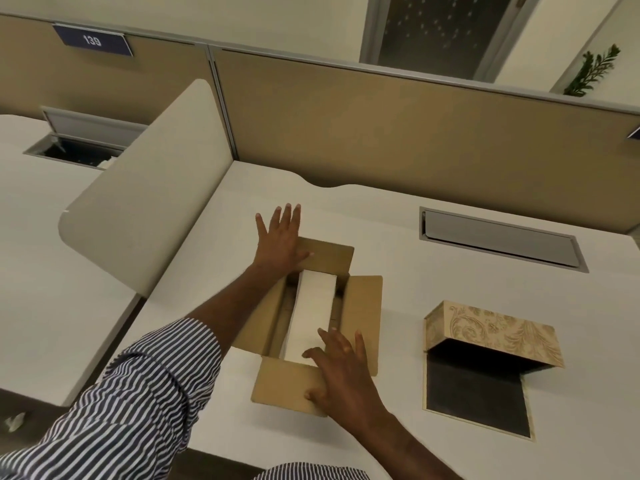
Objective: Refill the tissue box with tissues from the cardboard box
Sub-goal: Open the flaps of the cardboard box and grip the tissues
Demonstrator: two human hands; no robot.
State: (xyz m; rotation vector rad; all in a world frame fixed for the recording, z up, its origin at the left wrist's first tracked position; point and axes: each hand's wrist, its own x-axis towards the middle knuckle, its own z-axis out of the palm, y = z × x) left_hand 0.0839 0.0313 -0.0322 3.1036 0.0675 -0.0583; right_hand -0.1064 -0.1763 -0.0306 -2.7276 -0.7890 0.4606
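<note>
An open cardboard box sits in the middle of the white desk, its four flaps folded outward. Inside lies a white stack of tissues. My left hand rests flat with spread fingers on the far flap. My right hand lies on the near flap, its fingertips touching the near end of the tissue stack. To the right stands the beige patterned tissue box, lying open with its dark flap flat on the desk; its inside looks dark.
The white desk is bounded by a tan partition wall behind and a cream side divider on the left. A grey cable hatch is set into the desk at the back right.
</note>
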